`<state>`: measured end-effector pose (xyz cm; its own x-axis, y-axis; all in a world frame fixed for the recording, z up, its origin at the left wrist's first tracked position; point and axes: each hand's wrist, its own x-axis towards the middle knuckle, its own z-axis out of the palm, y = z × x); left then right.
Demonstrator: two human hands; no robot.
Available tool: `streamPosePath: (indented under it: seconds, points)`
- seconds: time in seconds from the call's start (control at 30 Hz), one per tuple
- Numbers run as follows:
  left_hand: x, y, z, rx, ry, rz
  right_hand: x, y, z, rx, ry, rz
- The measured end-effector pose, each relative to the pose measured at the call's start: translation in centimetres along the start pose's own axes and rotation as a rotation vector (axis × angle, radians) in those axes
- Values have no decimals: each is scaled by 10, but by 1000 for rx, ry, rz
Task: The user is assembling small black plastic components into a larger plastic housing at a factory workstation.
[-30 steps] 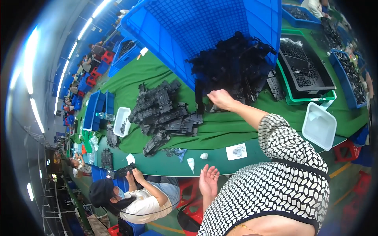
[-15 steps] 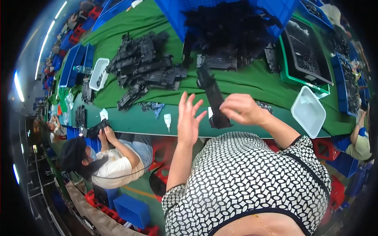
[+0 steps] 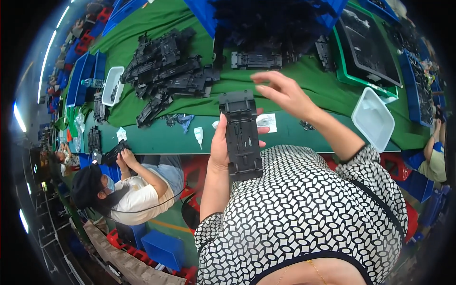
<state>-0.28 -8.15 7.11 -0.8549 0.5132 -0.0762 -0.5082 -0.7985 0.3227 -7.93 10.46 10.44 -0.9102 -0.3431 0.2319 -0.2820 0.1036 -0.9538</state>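
Observation:
A long black moulded plastic part [image 3: 243, 135], with ribs and slots on its face, stands lengthwise in front of my body. My left hand [image 3: 219, 147] grips it from the left and behind, thumb on its near side and fingertips showing past its right edge. Above and to the right of the part, my right hand [image 3: 284, 95] hangs in the air, fingers apart and nothing in them. A heap of similar black plastic parts [image 3: 164, 71] lies on the green cloth at the left, and one more part [image 3: 256, 60] lies flat beyond my hands.
A blue crate [image 3: 202, 16] full of black pieces stands at the far middle. To the right are a black tray [image 3: 368, 52] and a white tray [image 3: 373, 121]. A small white bottle [image 3: 198, 137] lies near the table edge. A co-worker [image 3: 137, 194] sits at the left.
The black part has passed from my right hand into my left and turned its broad face toward me. My right hand has let go and moved up and away.

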Motion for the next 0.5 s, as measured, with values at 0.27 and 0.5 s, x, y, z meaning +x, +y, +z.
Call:
streamPosePath:
  seconds: [0.27, 0.5]
  points:
    - [1, -1, -16, -135, 74, -60, -2, 28, -22, 656, -122, 582]
    - [8, -35, -11, 481, 185, 539, -70, 43, 17, 1090, -6, 846]
